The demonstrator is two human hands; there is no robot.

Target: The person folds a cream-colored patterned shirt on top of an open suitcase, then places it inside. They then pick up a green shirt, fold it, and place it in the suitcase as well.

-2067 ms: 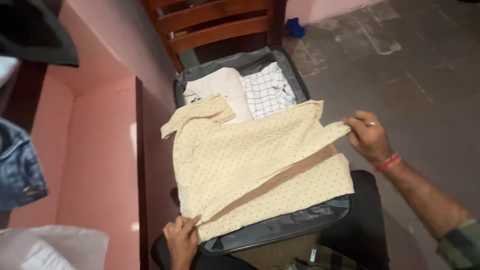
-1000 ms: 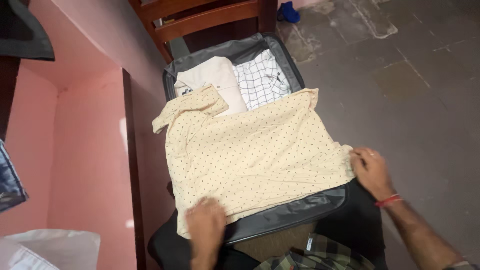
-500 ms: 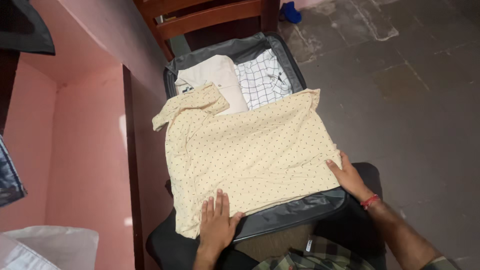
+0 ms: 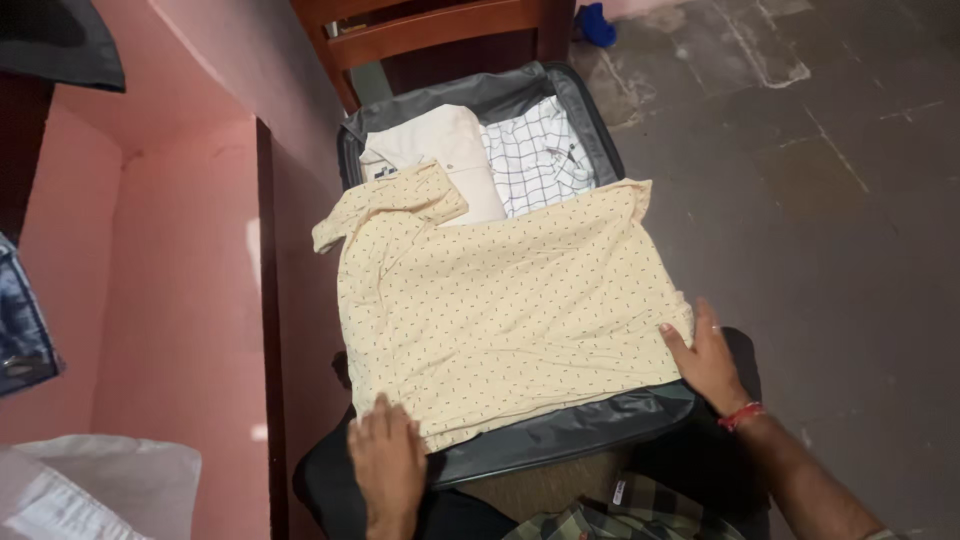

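While the pale yellow dotted shirt [image 4: 505, 310] lies spread flat over the open grey suitcase [image 4: 560, 445], its near edge is pinned at both lower corners. At about seven o'clock, the left hand [image 4: 385, 462] is laid palm-down with fingers loosely together on the shirt's lower left corner. From there the cloth runs toward one o'clock, its long axis slanting up to the collar end beside a folded cream garment [image 4: 440, 160] and a checked shirt [image 4: 540, 155]. At four o'clock, the right hand [image 4: 708, 358] is pressed flat, fingers spread, on the lower right hem. Both hands are equally near.
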